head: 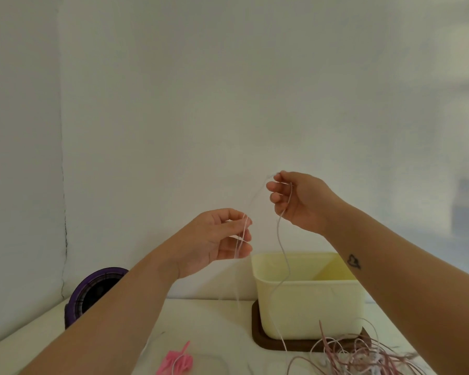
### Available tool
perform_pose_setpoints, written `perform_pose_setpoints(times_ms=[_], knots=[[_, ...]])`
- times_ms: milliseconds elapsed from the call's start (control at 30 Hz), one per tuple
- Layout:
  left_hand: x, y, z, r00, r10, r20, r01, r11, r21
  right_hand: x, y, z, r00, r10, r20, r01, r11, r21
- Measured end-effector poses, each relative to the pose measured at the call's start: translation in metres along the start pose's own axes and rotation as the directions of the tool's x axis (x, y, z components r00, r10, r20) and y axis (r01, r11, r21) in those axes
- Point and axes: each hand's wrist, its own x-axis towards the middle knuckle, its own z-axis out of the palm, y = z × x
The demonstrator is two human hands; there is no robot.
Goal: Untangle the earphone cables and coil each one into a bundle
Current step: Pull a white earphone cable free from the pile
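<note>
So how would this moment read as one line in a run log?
stage: untangling | cable: raised, trails down to tangled pile | left hand: pinches strands | right hand: grips cable, higher

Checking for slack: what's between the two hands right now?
In the head view, only a thin pale cable strand bridges the gap from the right hand to the left hand.

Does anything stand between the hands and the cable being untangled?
Nothing visible does: the left hand and right hand both pinch the pale cable in the air. Its lower length hangs in front of the yellow tub toward the tangle on the table.
</note>
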Motion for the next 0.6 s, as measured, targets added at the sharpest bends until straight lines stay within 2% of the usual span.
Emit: perform_pose_setpoints(times_ms=[133, 233, 300, 367, 467, 533, 600], knots=[[0.004, 0.004, 0.001, 0.998, 0.043, -0.044, -0.046, 0.997, -0.07, -0.003, 0.001, 0.006, 0.995, 0.011, 0.096, -0.005, 0.998, -0.059], [-0.001, 0.007, 0.002, 0.998, 0.041, 0.041, -0.033, 0.983, -0.182, -0.004, -0.002, 0.009, 0.995, -0.002, 0.102, -0.001, 1.0, 0.027], [-0.005, 0.007, 0.002, 0.997, 0.023, 0.077, -0.009, 0.985, -0.175, -0.004, -0.004, 0.008, 0.997, -0.022, 0.068, 0.015, 0.995, 0.101], [-0.005, -0.001, -0.004, 0.999, -0.031, 0.031, 0.033, 0.998, -0.06, -0.004, -0.005, 0.007, 0.998, -0.055, 0.013, 0.052, 0.985, 0.162], [-0.001, -0.019, -0.019, 0.991, -0.11, -0.078, 0.126, 0.962, 0.243, -0.007, -0.005, 0.005, 0.992, -0.124, -0.03, 0.127, 0.978, 0.163], [-0.001, -0.031, -0.029, 0.981, -0.153, -0.115, 0.186, 0.909, 0.373, -0.01, -0.006, 0.005, 0.983, -0.177, -0.045, 0.179, 0.983, 0.033], [-0.003, -0.038, -0.034, 0.971, -0.216, -0.1, 0.237, 0.879, 0.413, -0.011, -0.006, 0.004, 0.969, -0.247, -0.017, 0.236, 0.943, -0.234]])
